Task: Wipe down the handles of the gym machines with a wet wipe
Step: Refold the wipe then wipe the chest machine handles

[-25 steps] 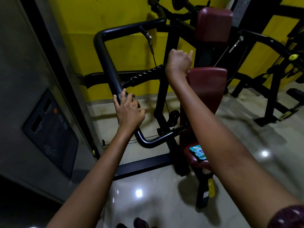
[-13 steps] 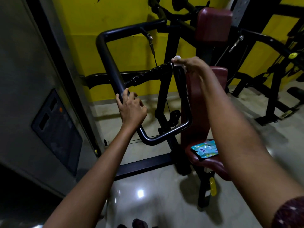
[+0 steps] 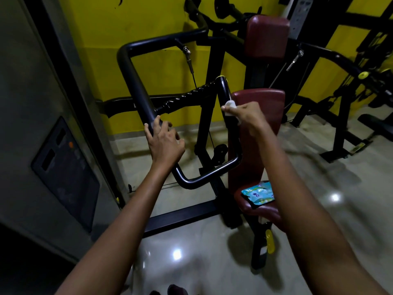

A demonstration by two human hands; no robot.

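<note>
A black tubular machine arm [image 3: 136,81] bends into a loop in front of me. Its right upright is a black handle [image 3: 223,88] with a yellow-ringed top end. My right hand [image 3: 247,114] grips this handle partway down, with a white wet wipe [image 3: 230,104] wrapped between fingers and bar. My left hand [image 3: 164,141] holds the thick left tube of the same arm lower down, fingers curled around it. A ribbed black grip [image 3: 187,96] runs across between the two tubes.
A blue wet-wipe pack [image 3: 258,192] lies on the maroon seat [image 3: 261,211], below a maroon back pad [image 3: 258,99]. A grey cabinet [image 3: 49,128] stands at the left. Yellow wall behind; more black machines [image 3: 344,116] at right. Glossy floor below.
My right hand has slid down the right handle from its top end to partway down, carrying the wipe. My left hand has stayed on the left tube.
</note>
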